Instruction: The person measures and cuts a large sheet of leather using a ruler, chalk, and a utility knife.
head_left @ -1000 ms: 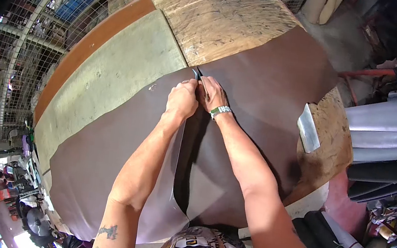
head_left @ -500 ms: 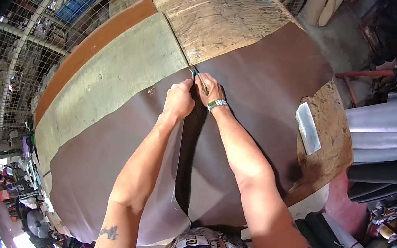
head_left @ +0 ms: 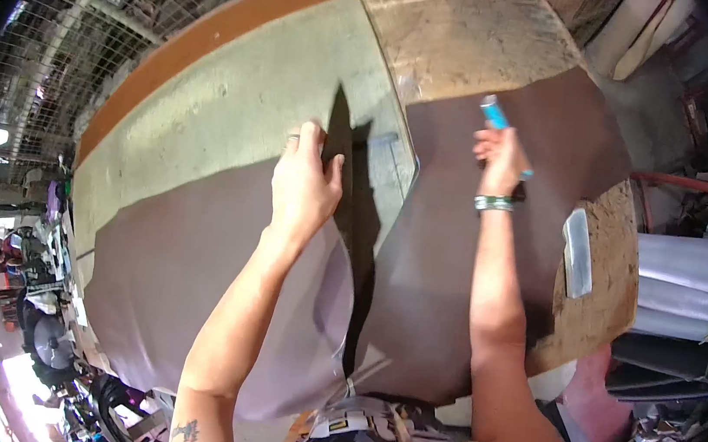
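My left hand (head_left: 304, 185) pinches the upper edge of the left brown leather piece (head_left: 220, 249), whose raised corner stands up and casts a shadow on the board. Above the right brown leather piece (head_left: 429, 256), my right hand (head_left: 502, 161) is wrapped around a blue cutter knife (head_left: 495, 113) with a silvery end. Motion blurs the knife, so its blade is not clear. A gap separates the two leather pieces, narrowing toward my body. The right piece lies mostly flat.
Under the leather are a pale green board (head_left: 235, 111) and a worn wooden tabletop (head_left: 455, 23). A whitish block (head_left: 577, 253) rests at the right edge. Rolled material (head_left: 683, 280) lies beyond the table on the right; wire mesh (head_left: 67, 57) stands at the left.
The leather has parted at its far edge. My left hand has lifted the left piece's corner, while my right hand has moved right with the knife.
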Demonstrator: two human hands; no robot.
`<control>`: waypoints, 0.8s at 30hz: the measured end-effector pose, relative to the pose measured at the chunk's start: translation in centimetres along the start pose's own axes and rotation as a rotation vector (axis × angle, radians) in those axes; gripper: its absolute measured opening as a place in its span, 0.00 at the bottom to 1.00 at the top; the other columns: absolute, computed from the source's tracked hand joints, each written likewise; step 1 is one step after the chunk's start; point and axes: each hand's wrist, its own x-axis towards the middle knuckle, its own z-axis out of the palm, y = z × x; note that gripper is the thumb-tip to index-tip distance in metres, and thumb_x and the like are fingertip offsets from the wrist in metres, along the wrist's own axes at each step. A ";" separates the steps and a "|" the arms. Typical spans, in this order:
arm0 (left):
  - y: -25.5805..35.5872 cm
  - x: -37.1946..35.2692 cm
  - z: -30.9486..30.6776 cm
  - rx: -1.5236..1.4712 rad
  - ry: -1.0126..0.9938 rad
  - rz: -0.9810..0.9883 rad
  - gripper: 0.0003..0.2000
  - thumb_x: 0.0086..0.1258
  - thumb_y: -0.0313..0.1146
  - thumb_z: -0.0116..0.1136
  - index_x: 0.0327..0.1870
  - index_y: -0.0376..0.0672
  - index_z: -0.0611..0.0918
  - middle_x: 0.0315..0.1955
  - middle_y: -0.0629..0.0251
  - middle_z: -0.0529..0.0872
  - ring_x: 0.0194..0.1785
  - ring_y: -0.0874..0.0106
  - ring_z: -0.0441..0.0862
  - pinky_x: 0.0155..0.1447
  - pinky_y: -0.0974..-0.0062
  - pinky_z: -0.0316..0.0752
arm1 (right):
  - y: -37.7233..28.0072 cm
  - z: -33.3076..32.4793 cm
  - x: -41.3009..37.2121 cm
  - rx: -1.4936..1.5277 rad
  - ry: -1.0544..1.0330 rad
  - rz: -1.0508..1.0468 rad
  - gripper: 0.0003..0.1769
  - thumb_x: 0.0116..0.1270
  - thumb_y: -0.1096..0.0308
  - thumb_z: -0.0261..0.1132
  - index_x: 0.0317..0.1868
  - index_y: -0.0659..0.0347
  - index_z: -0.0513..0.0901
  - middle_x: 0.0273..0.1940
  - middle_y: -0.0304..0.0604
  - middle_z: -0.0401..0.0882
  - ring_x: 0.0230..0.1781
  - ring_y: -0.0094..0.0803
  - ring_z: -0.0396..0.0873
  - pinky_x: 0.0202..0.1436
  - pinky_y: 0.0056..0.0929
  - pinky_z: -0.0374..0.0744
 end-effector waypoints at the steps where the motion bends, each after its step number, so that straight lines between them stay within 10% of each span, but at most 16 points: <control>1: 0.1 -1.7 0.5 0.202 0.101 0.175 0.22 0.64 0.24 0.66 0.60 0.33 0.74 0.59 0.42 0.80 0.63 0.48 0.79 0.63 0.52 0.75 | -0.2 -3.0 0.1 0.062 0.026 -0.010 0.31 0.82 0.44 0.53 0.54 0.68 0.84 0.36 0.41 0.88 0.30 0.19 0.79 0.34 0.19 0.74; 3: 1.3 -5.0 3.0 0.323 0.131 0.439 0.28 0.62 0.20 0.60 0.66 0.33 0.72 0.73 0.44 0.69 0.80 0.46 0.61 0.78 0.45 0.63 | -1.8 -7.2 0.0 0.125 0.119 -0.028 0.34 0.82 0.42 0.52 0.59 0.70 0.82 0.37 0.41 0.88 0.30 0.22 0.78 0.35 0.20 0.73; 6: 3.3 -11.3 8.2 0.279 -0.341 0.739 0.27 0.73 0.27 0.50 0.74 0.37 0.71 0.77 0.51 0.69 0.84 0.52 0.55 0.83 0.46 0.55 | -5.1 -12.4 -4.4 0.079 0.198 -0.028 0.34 0.83 0.43 0.51 0.62 0.70 0.81 0.36 0.38 0.86 0.30 0.22 0.76 0.37 0.23 0.72; 14: 7.8 -9.9 13.3 0.560 -0.400 0.128 0.48 0.67 0.60 0.67 0.76 0.29 0.64 0.68 0.47 0.77 0.74 0.56 0.70 0.73 0.47 0.64 | -9.8 -25.2 -13.9 0.004 0.338 -0.089 0.33 0.83 0.42 0.50 0.61 0.68 0.80 0.37 0.40 0.84 0.30 0.21 0.75 0.37 0.21 0.71; 24: 9.3 -6.3 13.0 0.517 -0.516 -0.356 0.43 0.54 0.61 0.78 0.66 0.40 0.78 0.67 0.57 0.80 0.76 0.59 0.67 0.75 0.55 0.59 | -13.1 -33.4 -24.5 -0.071 0.574 -0.205 0.30 0.83 0.42 0.51 0.56 0.64 0.81 0.37 0.38 0.84 0.32 0.22 0.76 0.39 0.24 0.71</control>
